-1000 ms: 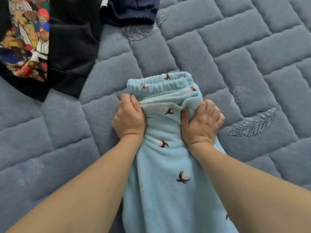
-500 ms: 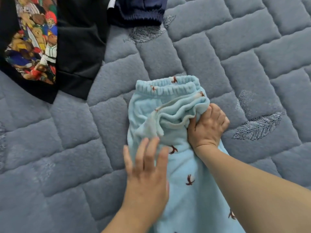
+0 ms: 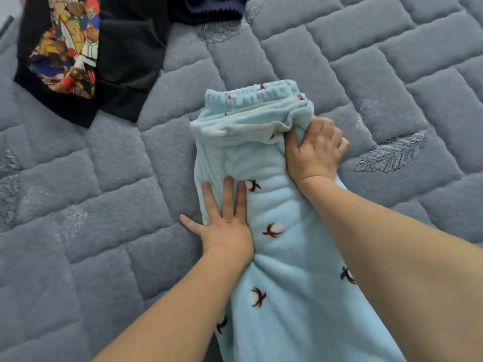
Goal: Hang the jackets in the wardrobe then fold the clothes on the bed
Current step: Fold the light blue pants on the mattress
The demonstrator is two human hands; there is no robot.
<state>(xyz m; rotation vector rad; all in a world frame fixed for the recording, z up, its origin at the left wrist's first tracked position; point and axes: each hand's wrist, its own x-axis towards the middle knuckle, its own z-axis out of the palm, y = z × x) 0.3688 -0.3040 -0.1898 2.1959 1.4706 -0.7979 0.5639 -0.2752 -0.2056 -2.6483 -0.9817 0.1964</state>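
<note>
Light blue fleece trousers (image 3: 285,246) with small dark cotton-flower prints lie lengthwise on the grey quilted bed (image 3: 104,205), their elastic waistband at the far end. My left hand (image 3: 224,218) lies flat with fingers spread on the trousers' left side, pressing the fabric down. My right hand (image 3: 316,150) grips a bunched fold of the fabric at the right edge, just below the waistband.
A black T-shirt with a colourful teddy-bear print (image 3: 68,45) lies at the far left, partly under another black garment (image 3: 130,58). A dark navy garment (image 3: 209,9) sits at the top edge. Embroidered leaf patterns mark the bedcover.
My left hand let go of the waistband's left side, drew back towards me and now lies flat on the trousers. My right hand has kept its grip.
</note>
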